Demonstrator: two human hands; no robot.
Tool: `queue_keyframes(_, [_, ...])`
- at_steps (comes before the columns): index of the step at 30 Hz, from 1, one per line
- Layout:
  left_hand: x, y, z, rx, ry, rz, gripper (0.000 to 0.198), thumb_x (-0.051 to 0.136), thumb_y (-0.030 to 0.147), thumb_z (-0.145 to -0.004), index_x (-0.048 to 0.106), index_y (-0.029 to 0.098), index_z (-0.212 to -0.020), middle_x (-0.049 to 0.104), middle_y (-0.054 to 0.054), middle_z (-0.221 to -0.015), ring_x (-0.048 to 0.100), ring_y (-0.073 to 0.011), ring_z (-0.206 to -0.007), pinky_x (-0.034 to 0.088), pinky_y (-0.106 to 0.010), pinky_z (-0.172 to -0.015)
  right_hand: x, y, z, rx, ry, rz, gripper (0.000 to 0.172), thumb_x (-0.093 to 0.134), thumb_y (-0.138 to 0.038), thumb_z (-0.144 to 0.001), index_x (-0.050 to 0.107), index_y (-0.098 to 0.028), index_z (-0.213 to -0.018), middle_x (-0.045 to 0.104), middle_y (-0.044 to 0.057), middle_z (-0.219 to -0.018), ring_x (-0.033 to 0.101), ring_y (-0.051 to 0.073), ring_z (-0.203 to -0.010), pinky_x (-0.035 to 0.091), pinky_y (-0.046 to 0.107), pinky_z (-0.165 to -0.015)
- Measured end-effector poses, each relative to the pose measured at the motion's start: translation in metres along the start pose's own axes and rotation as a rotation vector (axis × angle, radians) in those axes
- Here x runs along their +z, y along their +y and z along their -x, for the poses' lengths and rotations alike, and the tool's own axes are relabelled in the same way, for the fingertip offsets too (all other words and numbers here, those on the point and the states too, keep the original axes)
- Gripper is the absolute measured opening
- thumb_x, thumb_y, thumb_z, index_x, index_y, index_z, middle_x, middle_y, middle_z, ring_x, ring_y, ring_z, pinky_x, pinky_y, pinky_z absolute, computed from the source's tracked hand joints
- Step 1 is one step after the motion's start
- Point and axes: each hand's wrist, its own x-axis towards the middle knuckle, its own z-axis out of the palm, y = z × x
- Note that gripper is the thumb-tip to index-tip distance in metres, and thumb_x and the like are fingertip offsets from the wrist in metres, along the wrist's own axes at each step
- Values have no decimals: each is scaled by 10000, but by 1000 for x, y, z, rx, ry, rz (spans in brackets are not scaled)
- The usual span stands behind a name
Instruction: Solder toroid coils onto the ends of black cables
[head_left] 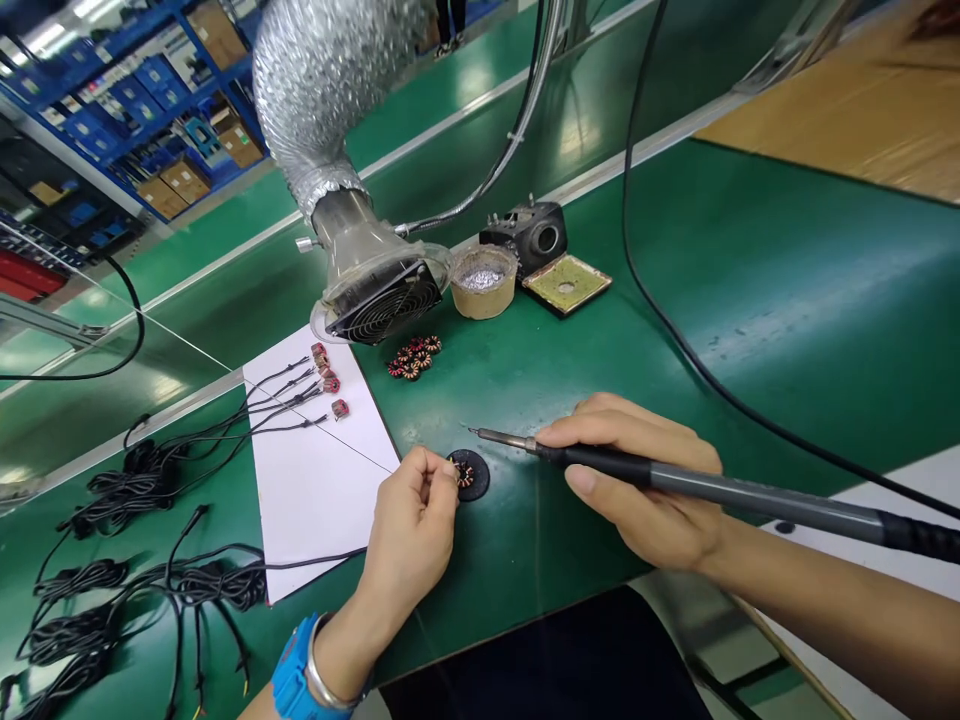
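The left hand [409, 525] is closed in a pinch, its fingertips [444, 470] holding a small wire-wound ring [465, 476] just above a round black mat [480, 490] on the green workbench [720, 300], lower middle of the frame. The right hand [637, 480] grips a soldering iron [675, 475] like a pen, its tip just beyond the mat (a blue watch [296, 670] sits on the left wrist). To the left, wired rings [326, 375] lie on a white sheet [315, 500], with black cable bundles [142, 480] at lower left. Above center are a small pile of rings [412, 357], a cup of silvery scraps [484, 280], and a fan [386, 300] on a foil hose [307, 100].
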Motion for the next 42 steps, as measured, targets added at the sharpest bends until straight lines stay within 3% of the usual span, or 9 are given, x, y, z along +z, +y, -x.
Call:
queue_keyframes(5, [-3,1,1,-20,-37,37,279,423,406,-946,479,196,-771,471,64,-609,404,-67,-450,279,-187,-434,-12,14,-38,-94,-10,193,242,582,-171,-855,643,-247,-1077,672,53,-917,604,203,-804,500,373,-717])
queue_keyframes(9, [-10,6,5,-67,-106,76,287,429,435,-934,482,194,-787,511,54,-653,402,-59,-436,310,-186,-430,-20,47,-70,-153,81,399,286,554,-208,-910,608,-259,-1186,638,86,-1039,578,235,-994,476,412,-895])
queue_keyframes(14, [-18,12,12,-70,-191,50,149,526,326,-866,468,200,-811,442,68,-631,429,-78,-504,337,-187,-479,-20,82,-73,-101,-73,444,289,483,-200,-948,594,-208,-1215,637,100,-1049,613,218,-1023,471,352,-932])
queue_keyframes(19, [-15,12,18,35,-106,-243,148,535,288,-856,467,213,-963,456,65,-612,460,-122,-537,315,-224,-513,2,60,-45,-205,-176,299,212,504,-141,-910,593,-224,-1084,677,24,-901,652,137,-795,524,255,-751])
queue_keyframes(24, [-6,4,18,135,-41,-528,288,509,314,-880,495,194,-1141,438,67,-516,458,-168,-442,265,-269,-505,29,34,-22,-222,-514,87,257,561,-113,-796,552,-184,-1044,638,30,-825,547,161,-723,477,276,-647])
queue_keyframes(27, [-3,0,16,155,-20,-594,263,483,289,-890,510,206,-1138,513,31,-556,530,-196,-473,272,-274,-508,37,32,-20,-192,-596,81,264,535,-86,-783,551,-188,-1026,602,27,-781,516,168,-727,448,266,-632])
queue_keyframes(34, [-2,1,14,101,-91,-663,219,417,246,-909,513,211,-1102,574,2,-590,583,-221,-502,308,-289,-520,44,39,-10,-264,-502,122,175,477,-83,-849,526,-206,-964,554,15,-749,453,161,-701,406,253,-610])
queue_keyframes(38, [-1,0,14,74,-102,-639,238,407,248,-912,508,203,-1122,596,-13,-640,581,-217,-525,326,-297,-539,44,42,-5,-288,-439,98,221,506,-74,-823,485,-210,-996,561,6,-765,428,154,-664,390,265,-599])
queue_keyframes(42, [-9,2,15,69,-135,-438,244,469,283,-899,516,221,-1131,532,19,-629,530,-171,-525,344,-268,-530,41,36,-10,-215,-382,52,318,526,-100,-739,461,-202,-1034,529,-2,-735,420,155,-645,390,278,-586])
